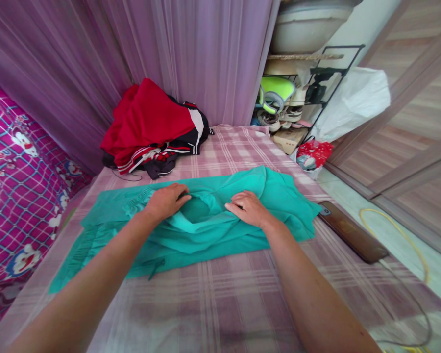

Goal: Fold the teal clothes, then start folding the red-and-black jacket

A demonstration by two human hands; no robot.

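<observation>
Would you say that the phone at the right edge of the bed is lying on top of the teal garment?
No, the phone lies on the checked sheet just past the teal garment.

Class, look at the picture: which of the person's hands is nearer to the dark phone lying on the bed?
Right. The right hand rests on the teal garment, a short way left of the phone. The left hand lies further left on the same garment.

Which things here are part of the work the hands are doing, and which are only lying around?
In use:
- teal garment
- left hand, flat on it
- right hand, flat on it

Lying about:
- red and black clothes pile
- dark phone
- shoe rack
- white plastic bag
</observation>
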